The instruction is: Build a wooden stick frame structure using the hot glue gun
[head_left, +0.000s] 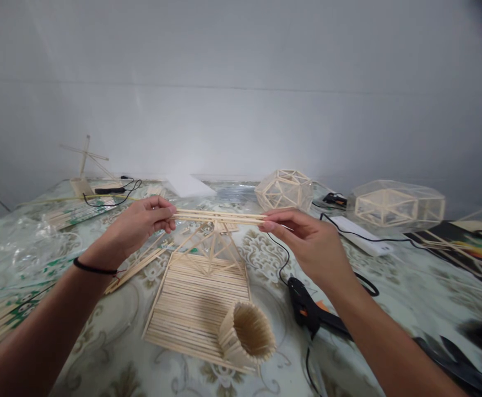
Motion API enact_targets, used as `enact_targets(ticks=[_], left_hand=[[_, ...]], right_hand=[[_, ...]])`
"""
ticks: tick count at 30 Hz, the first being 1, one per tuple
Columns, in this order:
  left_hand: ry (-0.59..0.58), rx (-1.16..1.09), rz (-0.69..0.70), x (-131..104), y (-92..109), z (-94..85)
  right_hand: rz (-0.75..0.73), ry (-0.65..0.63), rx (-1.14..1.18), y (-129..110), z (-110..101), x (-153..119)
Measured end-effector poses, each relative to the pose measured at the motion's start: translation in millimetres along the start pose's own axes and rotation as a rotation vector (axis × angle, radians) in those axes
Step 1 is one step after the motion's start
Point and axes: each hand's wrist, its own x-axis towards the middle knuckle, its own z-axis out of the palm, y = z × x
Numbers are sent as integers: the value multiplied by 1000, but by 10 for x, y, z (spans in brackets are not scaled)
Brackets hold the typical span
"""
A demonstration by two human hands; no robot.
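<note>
Thin sticks (220, 214) span the gap between the hands, held level above the bench (108, 342): the left hand (144, 219) pinches one end in its fingers, the right hand (301, 234) the other. Just below stands a peaked frame (212, 248) at the far end of a slatted panel (183, 309); whether the sticks touch its tip, I cannot tell. A round cup (247, 336) sits on the panel's near right corner, and a glue gun (307, 309) lies beside the panel, near the right forearm.
</note>
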Motion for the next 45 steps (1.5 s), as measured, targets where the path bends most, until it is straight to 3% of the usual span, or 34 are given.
enact_targets(ticks=[45], left_hand=[[-1, 10, 1, -7, 20, 18]], right_hand=[[-46, -43, -17, -18, -21, 3]])
